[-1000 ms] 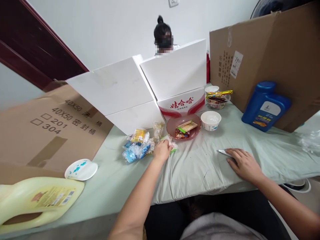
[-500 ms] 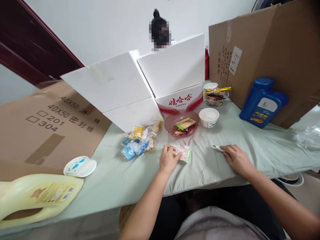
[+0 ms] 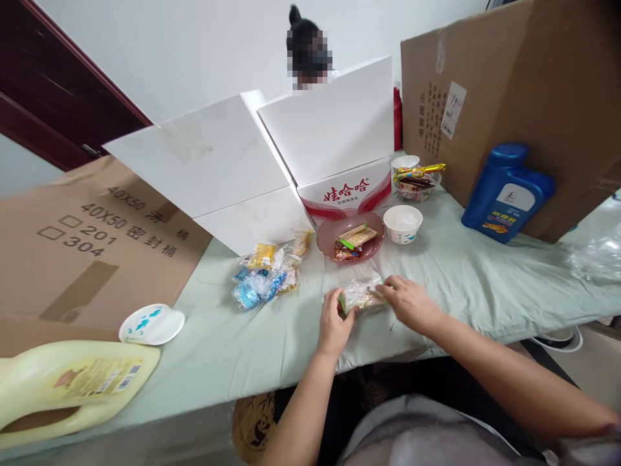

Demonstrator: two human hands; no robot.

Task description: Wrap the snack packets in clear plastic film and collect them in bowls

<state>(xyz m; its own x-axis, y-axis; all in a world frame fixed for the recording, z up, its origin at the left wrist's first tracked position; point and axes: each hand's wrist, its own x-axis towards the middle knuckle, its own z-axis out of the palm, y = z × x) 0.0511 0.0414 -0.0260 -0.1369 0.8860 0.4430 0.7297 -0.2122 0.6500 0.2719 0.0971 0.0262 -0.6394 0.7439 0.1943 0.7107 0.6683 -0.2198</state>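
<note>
A clear plastic packet with green edging (image 3: 361,294) lies on the cloth in front of me, its wrapper crinkled on top. My left hand (image 3: 336,321) grips its left end between thumb and fingers. Closed at the packet's right end is my right hand (image 3: 412,305), fingertips against the wrapper. The slim white stick-like tool is no longer on the cloth and seems to be in that hand, mostly hidden by the fingers. Just beyond sits a pinkish bowl (image 3: 324,241) holding a similar packet of thin sticks (image 3: 359,237) and a red-brown wrapped snack (image 3: 347,252).
Left of the bowl is a pile of wrapped snacks (image 3: 264,278). A white paper bowl (image 3: 403,226), a snack-filled clear bowl (image 3: 416,193) and a blue bottle (image 3: 507,197) stand right. White boxes (image 3: 334,123) screen the back, where a person sits. A yellow jug (image 3: 107,372) lies left.
My right hand has moved left from the cloth to the packet, and the white tool has left its spot. My left hand has shifted slightly right, still on the packet.
</note>
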